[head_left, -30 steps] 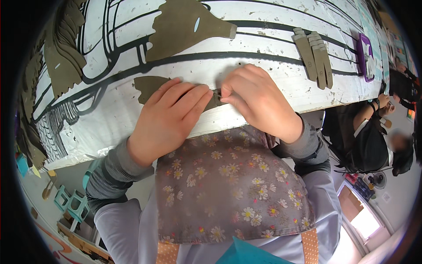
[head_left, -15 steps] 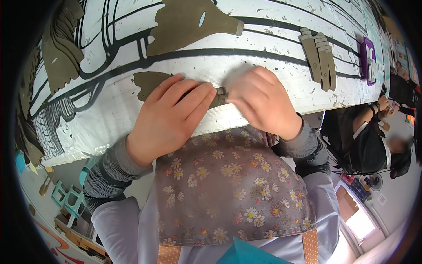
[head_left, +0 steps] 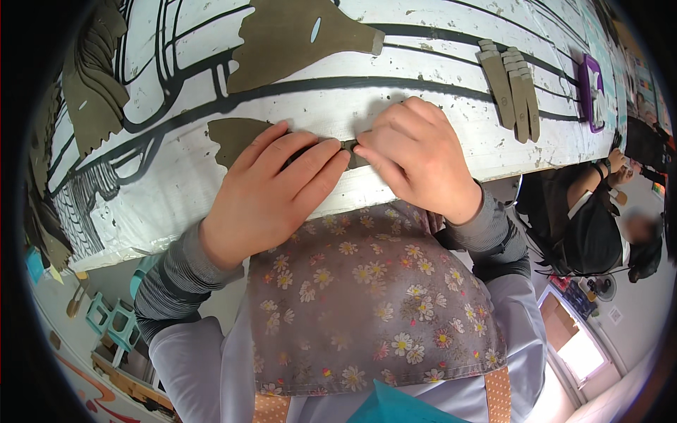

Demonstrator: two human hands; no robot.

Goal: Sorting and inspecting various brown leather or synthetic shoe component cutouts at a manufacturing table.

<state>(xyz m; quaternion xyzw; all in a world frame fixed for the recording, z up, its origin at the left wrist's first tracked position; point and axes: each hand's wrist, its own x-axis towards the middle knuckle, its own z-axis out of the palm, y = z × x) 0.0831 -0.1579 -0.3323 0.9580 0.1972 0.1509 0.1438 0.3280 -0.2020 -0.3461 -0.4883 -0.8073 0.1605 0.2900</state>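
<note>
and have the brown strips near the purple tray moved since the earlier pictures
No: the brown strips still lie across the same black painted lines, to the left of the purple tray.

The near sheet (head_left: 231,139) lay on the table (head_left: 169,185), with the left hand (head_left: 275,187) over its middle and the right hand (head_left: 421,158) at its right end. Behind it lay the far sheet (head_left: 278,53); behind and to its left, the stacked sheets (head_left: 88,106); to its right, the strips (head_left: 520,106), then the basket (head_left: 585,92).
</note>
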